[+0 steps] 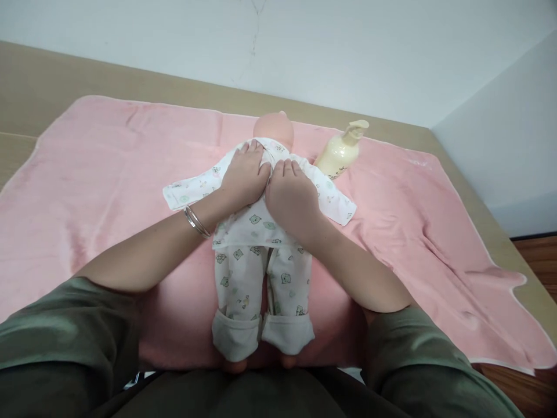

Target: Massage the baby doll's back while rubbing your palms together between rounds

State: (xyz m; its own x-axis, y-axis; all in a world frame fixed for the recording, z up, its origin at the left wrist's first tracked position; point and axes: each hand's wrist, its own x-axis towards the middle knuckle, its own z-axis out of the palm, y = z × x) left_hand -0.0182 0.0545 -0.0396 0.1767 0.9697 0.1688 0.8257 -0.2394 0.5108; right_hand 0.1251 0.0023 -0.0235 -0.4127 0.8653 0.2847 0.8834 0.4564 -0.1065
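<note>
A baby doll [275, 129] lies with its head away from me, dressed in a white printed top [249, 223] and matching trousers [285, 278] with turned-up cuffs. My left hand [247, 173] rests flat on the left side of the top's chest, fingers stretched toward the collar. Beside it, my right hand [292, 194] lies on the right side of the chest, its fingers laid on the cloth and its thumb side partly hidden. Both sleeves of the top are spread outward. The doll's feet poke out below the cuffs, close to my body.
Under the doll a pink blanket [143, 139] covers most of a wooden table [174, 87], with folds at the right. A cream pump bottle [339, 154] is on the blanket near the doll's right-hand sleeve. A white wall [348, 52] stands behind the table.
</note>
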